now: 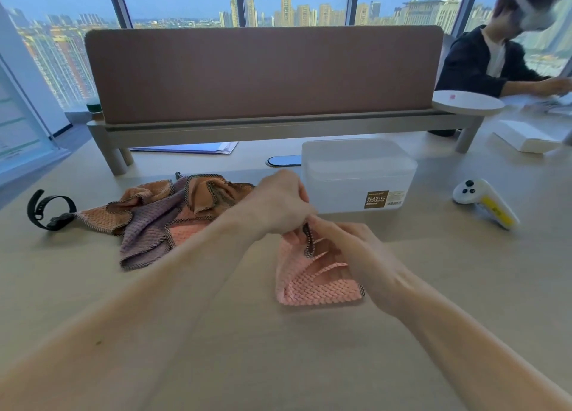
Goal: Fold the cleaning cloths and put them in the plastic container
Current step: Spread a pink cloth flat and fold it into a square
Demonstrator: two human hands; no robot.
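Observation:
A pink waffle-weave cloth [312, 282] with a dark edge hangs bunched in front of me, its lower part resting on the table. My left hand [278, 203] and my right hand [349, 246] both pinch its upper edge, close together. To the left lies a heap of unfolded cloths [161, 215] in orange, purple and pink. The frosted plastic container [356, 175] stands just beyond my hands, with a brown label on its front; I cannot see inside it.
A black strap [46, 209] lies at the far left. A white and yellow controller [486, 203] rests right of the container. A brown desk divider [263, 73] on a raised shelf closes the back. Another person sits at the far right.

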